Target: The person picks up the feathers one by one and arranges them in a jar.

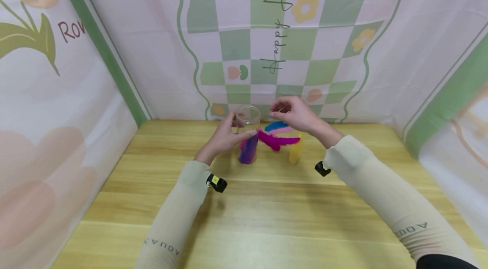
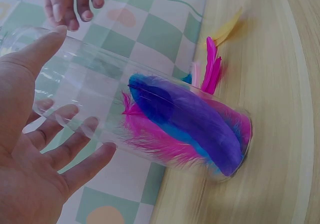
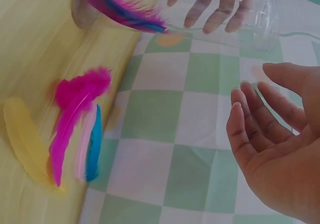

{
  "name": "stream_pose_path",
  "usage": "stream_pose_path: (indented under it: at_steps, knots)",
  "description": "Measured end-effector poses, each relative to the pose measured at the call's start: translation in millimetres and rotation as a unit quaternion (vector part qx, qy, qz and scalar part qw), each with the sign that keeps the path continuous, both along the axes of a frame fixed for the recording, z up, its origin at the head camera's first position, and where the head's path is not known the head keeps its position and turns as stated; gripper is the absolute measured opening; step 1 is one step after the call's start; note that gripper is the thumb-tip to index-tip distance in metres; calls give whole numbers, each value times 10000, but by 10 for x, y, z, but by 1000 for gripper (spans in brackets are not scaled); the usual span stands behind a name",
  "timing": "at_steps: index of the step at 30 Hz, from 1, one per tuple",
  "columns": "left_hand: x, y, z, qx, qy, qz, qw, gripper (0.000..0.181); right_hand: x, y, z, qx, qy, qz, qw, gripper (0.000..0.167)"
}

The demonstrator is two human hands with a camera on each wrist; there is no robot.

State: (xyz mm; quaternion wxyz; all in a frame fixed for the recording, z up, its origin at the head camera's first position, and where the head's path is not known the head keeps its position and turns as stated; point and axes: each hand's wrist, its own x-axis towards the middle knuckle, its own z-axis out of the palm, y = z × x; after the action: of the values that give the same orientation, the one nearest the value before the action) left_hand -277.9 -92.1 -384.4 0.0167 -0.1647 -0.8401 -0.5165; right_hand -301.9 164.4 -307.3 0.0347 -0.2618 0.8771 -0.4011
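Observation:
A clear jar [image 1: 248,124] stands upright near the back of the table, its mouth uncovered. My left hand [image 1: 224,137] holds it around the upper part, the thumb on one side and the fingers on the other. Inside, purple-blue and magenta feathers [image 2: 185,119] lean in the lower half. To the right of the jar's mouth my right hand [image 1: 295,114] hovers with loosely bent fingers; the right wrist view shows nothing in it. Below that hand lie magenta feathers [image 3: 72,114], a blue feather [image 3: 94,144], a pale pink feather [image 3: 84,149] and a yellow feather [image 3: 25,139].
The wooden table [image 1: 259,218] spreads toward me in front of the jar. A checkered cloth [image 1: 267,44] hangs right behind the table's back edge, and printed cloth walls stand on both sides.

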Motion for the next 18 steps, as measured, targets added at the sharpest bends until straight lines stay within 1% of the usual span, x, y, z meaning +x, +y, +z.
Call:
stream_pose_path:
  at_steps: [11,18]
  knots:
    - [0,4,7,-12,20,-6,10000,65,-82,57,-141,240,33,-109,9996,21]
    - [3,4,5,-33,19,22,10000,63,-151,127,-255,359,74,32,9993,19]
